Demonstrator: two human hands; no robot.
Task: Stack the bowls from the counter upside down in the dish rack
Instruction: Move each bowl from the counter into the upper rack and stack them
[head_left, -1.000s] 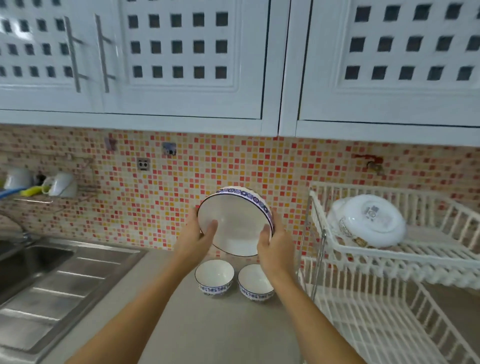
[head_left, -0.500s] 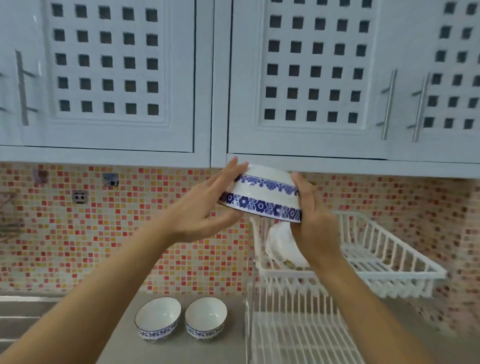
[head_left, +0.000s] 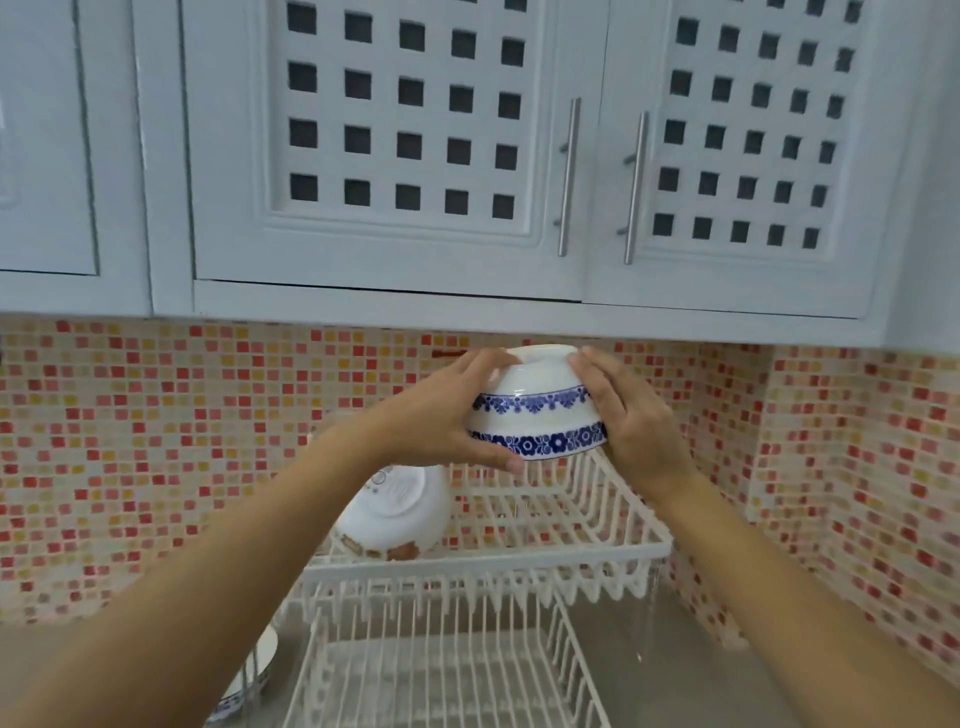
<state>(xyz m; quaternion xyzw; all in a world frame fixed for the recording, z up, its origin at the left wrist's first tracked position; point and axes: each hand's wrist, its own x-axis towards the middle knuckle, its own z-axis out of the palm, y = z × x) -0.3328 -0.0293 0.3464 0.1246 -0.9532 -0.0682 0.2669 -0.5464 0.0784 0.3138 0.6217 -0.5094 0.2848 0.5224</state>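
I hold a white bowl with two blue flower bands (head_left: 535, 410) upside down, above the top tier of the white dish rack (head_left: 597, 552). My left hand (head_left: 447, 415) grips its left side and my right hand (head_left: 631, 415) its right side. Another white bowl (head_left: 395, 512) lies overturned and tilted at the left of the top tier. A small blue-rimmed bowl (head_left: 262, 660) on the counter peeks out at the lower left, mostly hidden by my left arm.
The rack's lower tier (head_left: 447, 675) stands on the grey counter (head_left: 675, 680). White wall cabinets (head_left: 395, 156) hang just above the held bowl. A red and orange mosaic wall (head_left: 156, 441) runs behind and turns a corner at the right.
Both hands have turned the bowl from tilted to fully upside down and carried it right, over the rack's top tier. The view has swung right; the counter bowls have slid to the lower left.
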